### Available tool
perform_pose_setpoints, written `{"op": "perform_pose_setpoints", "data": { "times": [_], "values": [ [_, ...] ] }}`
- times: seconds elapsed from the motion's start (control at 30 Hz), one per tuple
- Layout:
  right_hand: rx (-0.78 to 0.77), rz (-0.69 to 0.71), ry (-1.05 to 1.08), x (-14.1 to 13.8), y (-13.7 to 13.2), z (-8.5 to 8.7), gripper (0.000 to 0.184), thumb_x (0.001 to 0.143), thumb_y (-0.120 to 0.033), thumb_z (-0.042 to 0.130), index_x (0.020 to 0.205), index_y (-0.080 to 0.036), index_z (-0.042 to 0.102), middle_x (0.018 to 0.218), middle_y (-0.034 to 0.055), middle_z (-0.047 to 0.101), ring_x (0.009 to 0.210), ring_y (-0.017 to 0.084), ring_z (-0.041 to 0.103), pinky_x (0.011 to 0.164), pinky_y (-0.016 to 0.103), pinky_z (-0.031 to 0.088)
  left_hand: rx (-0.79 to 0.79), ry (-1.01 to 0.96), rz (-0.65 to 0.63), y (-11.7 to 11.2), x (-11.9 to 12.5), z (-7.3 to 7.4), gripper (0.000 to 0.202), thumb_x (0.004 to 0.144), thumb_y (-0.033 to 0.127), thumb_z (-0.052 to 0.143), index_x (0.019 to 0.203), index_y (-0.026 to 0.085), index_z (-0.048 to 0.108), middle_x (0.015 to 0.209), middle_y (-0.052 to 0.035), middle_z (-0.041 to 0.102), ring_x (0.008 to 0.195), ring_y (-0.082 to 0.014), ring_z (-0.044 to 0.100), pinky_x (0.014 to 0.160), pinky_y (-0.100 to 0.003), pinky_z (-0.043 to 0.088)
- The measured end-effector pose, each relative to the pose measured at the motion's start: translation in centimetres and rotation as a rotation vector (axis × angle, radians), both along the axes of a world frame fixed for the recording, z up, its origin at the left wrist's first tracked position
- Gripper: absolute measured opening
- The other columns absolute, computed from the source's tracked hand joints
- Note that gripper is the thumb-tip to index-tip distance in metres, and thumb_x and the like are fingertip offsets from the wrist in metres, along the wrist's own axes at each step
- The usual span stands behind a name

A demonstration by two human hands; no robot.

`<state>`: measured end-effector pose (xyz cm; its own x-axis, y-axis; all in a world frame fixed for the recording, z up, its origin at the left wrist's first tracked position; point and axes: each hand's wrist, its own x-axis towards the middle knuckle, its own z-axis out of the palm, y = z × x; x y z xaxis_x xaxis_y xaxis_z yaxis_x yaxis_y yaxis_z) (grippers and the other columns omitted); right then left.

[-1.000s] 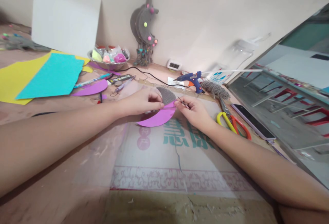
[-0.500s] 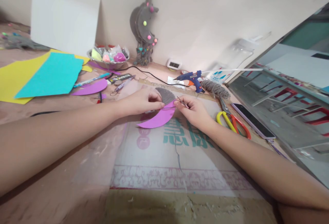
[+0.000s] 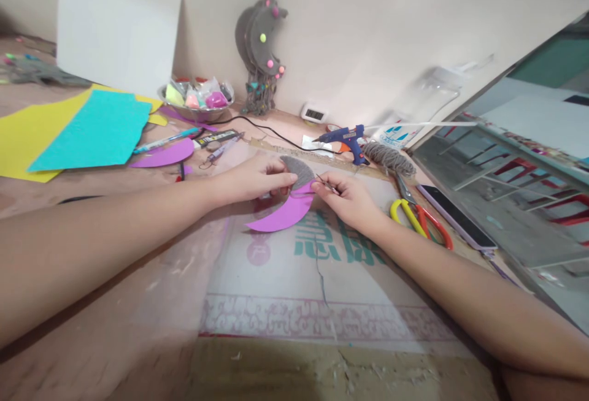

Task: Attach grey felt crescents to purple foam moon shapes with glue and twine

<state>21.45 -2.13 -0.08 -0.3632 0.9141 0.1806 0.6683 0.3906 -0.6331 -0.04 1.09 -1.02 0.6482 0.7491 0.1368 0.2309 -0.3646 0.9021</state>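
Observation:
A purple paper crescent (image 3: 281, 216) is held over the printed plastic sheet, with its pointed tip to the left. Grey yarn covers its upper part (image 3: 300, 173) in close rows. My left hand (image 3: 255, 179) pinches the piece from the left, thumb on the edge of the yarn rows, fingers behind. From the right, my right hand (image 3: 345, 195) has thumb and forefinger closed at the purple edge, near the end of the grey rows. A thin dark strand or point shows by those fingers, too fine to name surely.
A blue glue gun (image 3: 345, 140), a grey yarn skein (image 3: 389, 159), scissors (image 3: 421, 220) and a phone (image 3: 458, 217) lie right. Coloured sheets (image 3: 92, 131), pens (image 3: 168, 140) and a metal bowl (image 3: 196, 111) stand left and behind. A grey crescent ornament (image 3: 260, 45) hangs on the wall.
My left thumb has shifted up from the purple edge onto the grey yarn. My right hand keeps its pinch at nearly the same spot. The whole view has moved slightly.

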Motion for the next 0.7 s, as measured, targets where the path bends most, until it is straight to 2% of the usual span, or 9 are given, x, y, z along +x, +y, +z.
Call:
{"op": "perform_pose_setpoints", "data": {
  "times": [0.07, 0.17, 0.3, 0.5, 0.7],
  "values": [
    [0.055, -0.001, 0.007, 0.09, -0.1, -0.03, 0.025, 0.085, -0.041, 0.049, 0.079, -0.017, 0.055, 0.063, -0.0023, 0.047, 0.057, 0.011, 0.042, 0.054, 0.023, 0.035, 0.02, 0.031, 0.016, -0.02, 0.01, -0.02, 0.035, 0.084, 0.038, 0.048, 0.059, 0.013, 0.056, 0.052, 0.0, 0.054, 0.041, -0.0057, 0.045, 0.04, -0.018, 0.034],
    [0.271, 0.025, -0.036, 0.49, -0.39, -0.03, 0.023, 0.087, -0.039, 0.047, 0.094, -0.017, 0.05, 0.07, -0.001, 0.049, 0.06, 0.012, 0.044, 0.057, 0.025, 0.036, 0.023, 0.065, 0.031, -0.17, 0.0, 0.06, 0.037, 0.084, 0.04, 0.047, 0.06, 0.013, 0.057, 0.05, -0.0003, 0.054, 0.041, -0.0065, 0.046, 0.04, -0.019, 0.034],
    [0.516, 0.129, -0.262, 0.82, -0.82, 0.16, 0.027, 0.091, -0.036, 0.04, 0.106, -0.016, 0.051, 0.082, 0.0053, 0.056, 0.072, 0.017, 0.05, 0.066, 0.03, 0.038, 0.035, 0.062, 0.051, -0.24, 0.0, 0.09, 0.039, 0.083, 0.043, 0.046, 0.06, 0.013, 0.057, 0.051, -0.0006, 0.055, 0.042, -0.0067, 0.045, 0.041, -0.019, 0.033],
    [0.692, 0.204, -0.53, 0.56, -0.9, 0.62, 0.037, 0.092, -0.04, 0.038, 0.115, -0.016, 0.056, 0.083, 0.0078, 0.059, 0.077, 0.02, 0.05, 0.07, 0.032, 0.039, 0.081, 0.086, 0.055, -0.23, 0.04, 0.2, 0.04, 0.083, 0.042, 0.046, 0.059, 0.013, 0.057, 0.05, -0.0008, 0.055, 0.044, -0.0073, 0.047, 0.043, -0.02, 0.033],
    [0.726, 0.142, -0.56, 0.71, -0.9, 0.49, 0.038, 0.092, -0.04, 0.039, 0.115, -0.014, 0.056, 0.086, 0.0087, 0.063, 0.078, 0.02, 0.056, 0.068, 0.031, 0.041, 0.078, 0.06, 0.049, -0.28, 0.1, 0.18, 0.037, 0.083, 0.037, 0.046, 0.057, 0.013, 0.056, 0.048, 0.0001, 0.054, 0.043, -0.0068, 0.046, 0.042, -0.019, 0.032]
  ]
}}
